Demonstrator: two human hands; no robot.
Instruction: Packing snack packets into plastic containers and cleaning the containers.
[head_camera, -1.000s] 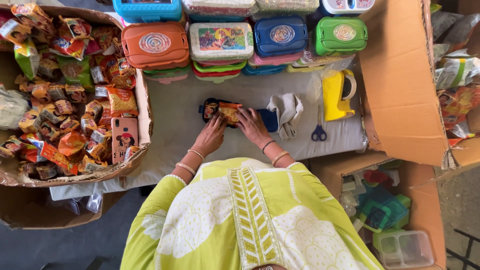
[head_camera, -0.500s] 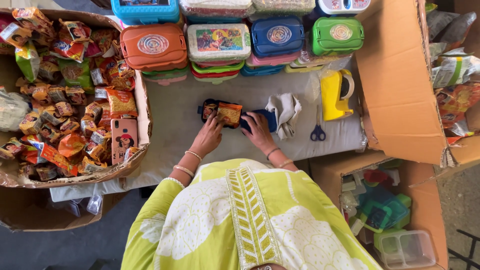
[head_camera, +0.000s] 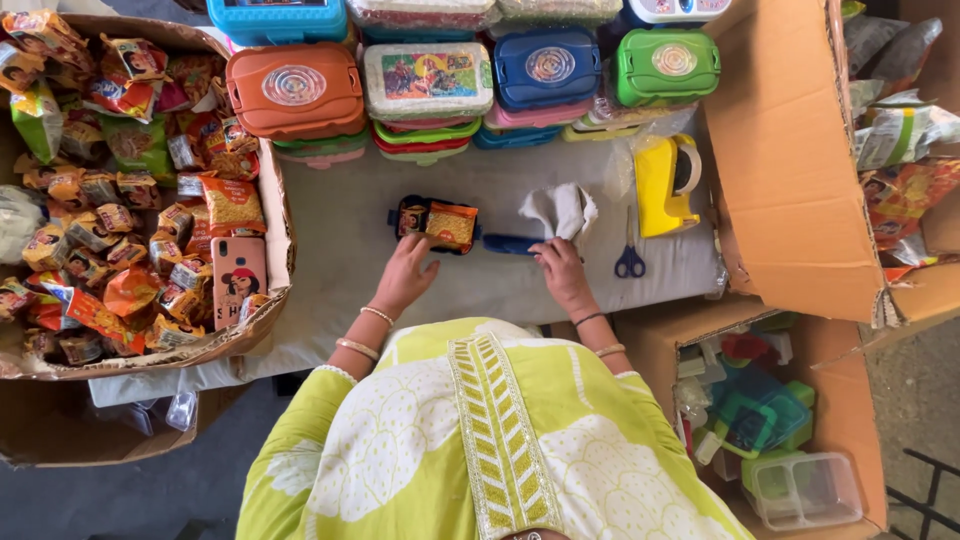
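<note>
A small dark blue lunch box (head_camera: 402, 218) lies open on the grey cloth-covered table, with orange snack packets (head_camera: 451, 224) in it. My left hand (head_camera: 405, 276) hovers just in front of the box, fingers apart, holding nothing. My right hand (head_camera: 561, 268) grips the right end of a flat blue lid (head_camera: 508, 244) that lies beside the box. A crumpled white cloth (head_camera: 562, 205) lies just behind that hand.
Blue-handled scissors (head_camera: 629, 261) and a yellow tape dispenser (head_camera: 665, 182) lie to the right. Stacked lunch boxes (head_camera: 428, 82) line the back. A cardboard box (head_camera: 275, 190) on the left holds snack packets and a phone (head_camera: 238, 272). Another carton (head_camera: 790, 170) stands on the right.
Both hands have come off the lunch box. The left hand drew back toward me, and the right hand moved right onto the blue lid.
</note>
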